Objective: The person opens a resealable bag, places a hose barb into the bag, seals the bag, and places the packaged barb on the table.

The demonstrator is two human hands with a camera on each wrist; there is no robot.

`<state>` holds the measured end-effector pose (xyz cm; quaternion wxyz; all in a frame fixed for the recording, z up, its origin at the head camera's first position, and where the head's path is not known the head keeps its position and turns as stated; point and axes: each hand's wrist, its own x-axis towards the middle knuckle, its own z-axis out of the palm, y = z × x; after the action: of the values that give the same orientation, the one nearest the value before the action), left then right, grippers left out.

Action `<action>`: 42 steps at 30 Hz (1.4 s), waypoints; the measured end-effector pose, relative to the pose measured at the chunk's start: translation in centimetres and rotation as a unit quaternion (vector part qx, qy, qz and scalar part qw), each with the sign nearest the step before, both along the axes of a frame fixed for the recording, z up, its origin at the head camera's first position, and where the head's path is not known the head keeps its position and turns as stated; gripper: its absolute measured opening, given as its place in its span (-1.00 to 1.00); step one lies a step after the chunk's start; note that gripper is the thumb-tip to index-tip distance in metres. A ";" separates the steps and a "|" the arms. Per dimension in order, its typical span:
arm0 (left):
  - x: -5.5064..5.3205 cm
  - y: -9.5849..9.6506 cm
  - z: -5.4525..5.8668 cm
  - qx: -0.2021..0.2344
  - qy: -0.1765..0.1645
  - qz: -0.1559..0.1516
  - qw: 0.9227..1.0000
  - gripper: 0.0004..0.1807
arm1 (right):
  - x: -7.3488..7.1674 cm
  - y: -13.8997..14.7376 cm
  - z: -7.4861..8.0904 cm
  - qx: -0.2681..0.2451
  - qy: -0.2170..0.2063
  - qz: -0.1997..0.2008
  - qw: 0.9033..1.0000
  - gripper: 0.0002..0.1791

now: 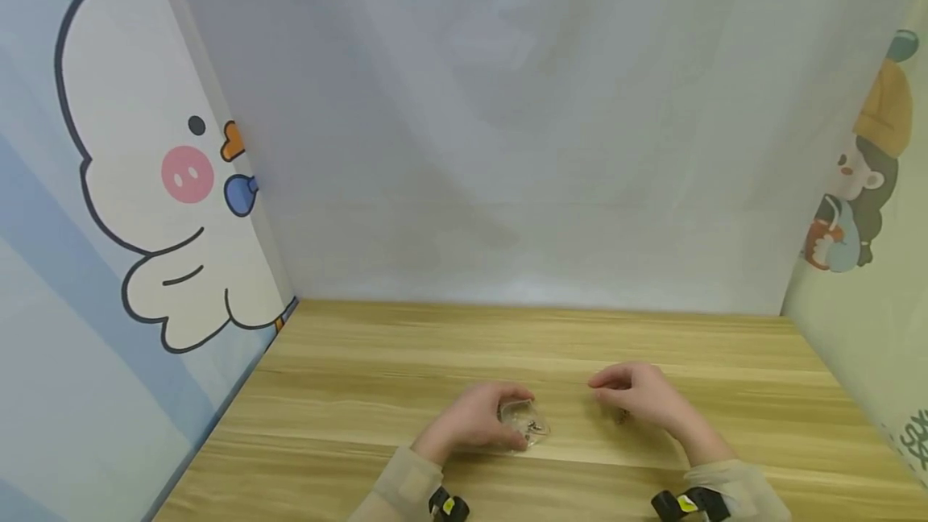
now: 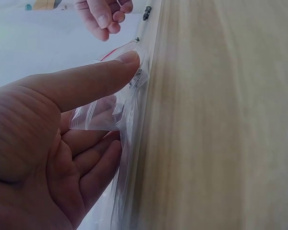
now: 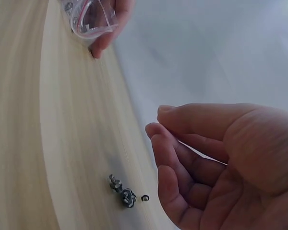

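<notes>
My left hand (image 1: 480, 417) holds a small clear zip bag (image 1: 525, 423) between thumb and fingers, just at the tabletop. Its red seal line shows in both wrist views, and a few small metal screws (image 1: 535, 427) lie inside. My right hand (image 1: 645, 399) hovers to the right, fingers bent and thumb tip close to the index fingertip; nothing can be seen between them. Below it on the table lies a small heap of dark metal screws (image 3: 128, 197), with one separate small piece of hardware (image 3: 145, 198) beside the heap.
The wood-grain table (image 1: 406, 345) runs back to a pale grey curtain (image 1: 536, 143). A side panel with a cartoon bird (image 1: 145, 143) stands at the left, and another with a cartoon figure (image 1: 855, 176) at the right. Each wrist wears a black strap (image 1: 696, 502).
</notes>
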<state>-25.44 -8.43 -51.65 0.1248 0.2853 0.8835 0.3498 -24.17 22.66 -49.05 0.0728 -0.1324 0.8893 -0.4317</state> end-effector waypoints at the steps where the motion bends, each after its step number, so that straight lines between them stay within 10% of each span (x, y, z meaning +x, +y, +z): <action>1: 0.0 0.0 0.0 -0.001 0.000 0.000 1.000 -0.26 | 0.0 0.1 0.0 0.002 0.000 -0.002 1.000 -0.77; 42: 0.1 0.0 0.2 -0.005 -0.012 0.003 1.000 -0.26 | -0.6 3.9 -0.7 0.044 -0.007 -0.036 0.998 -0.75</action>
<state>-25.32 -8.38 -51.40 0.1353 0.2776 0.8846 0.3495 -24.76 26.53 -49.75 0.0695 -0.0933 0.9111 -0.3954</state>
